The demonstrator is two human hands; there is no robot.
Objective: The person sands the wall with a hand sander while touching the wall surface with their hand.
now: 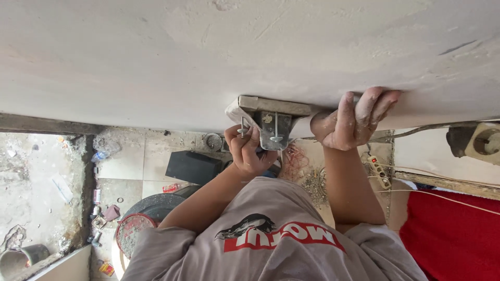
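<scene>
Metal bracket [274,127] under the slab edge [208,78], between left hand [247,151] and right hand [354,119].

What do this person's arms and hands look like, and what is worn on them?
Both arms are bare from the elbow down, with no gloves, watch or rings in view. The left hand and right hand are smeared with pale dust. Short grey sleeves belong to a shirt with a red and black print.
</scene>
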